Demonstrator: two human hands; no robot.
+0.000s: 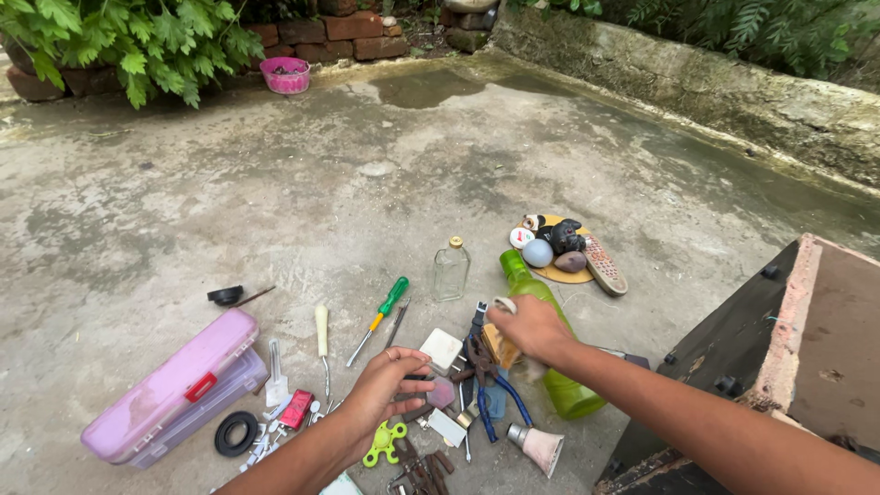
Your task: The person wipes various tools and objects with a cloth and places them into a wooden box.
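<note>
Head view, looking down on a concrete yard floor (275, 183) strewn with small tools. The right hand (530, 328) rests on a green bottle (550, 348), which lies on its side just right of the clutter; its long axis runs from the neck at upper left, pointing away from the person, to the base at lower right, nearer the body. The fingers are curled and pinch a small pale object — possibly a cloth or wad, too indistinct to confirm — above the bottle's shoulder. The left hand (385, 385) hovers over the tool pile, fingers loosely bent and partly spread, gripping nothing visible. Just beside it: a green spinner (383, 444), blue-handled pliers (500, 403), a green-handled screwdriver (380, 318). A clear glass bottle (450, 270) stands upright beyond; a pink case (174, 385) lies well left.
</note>
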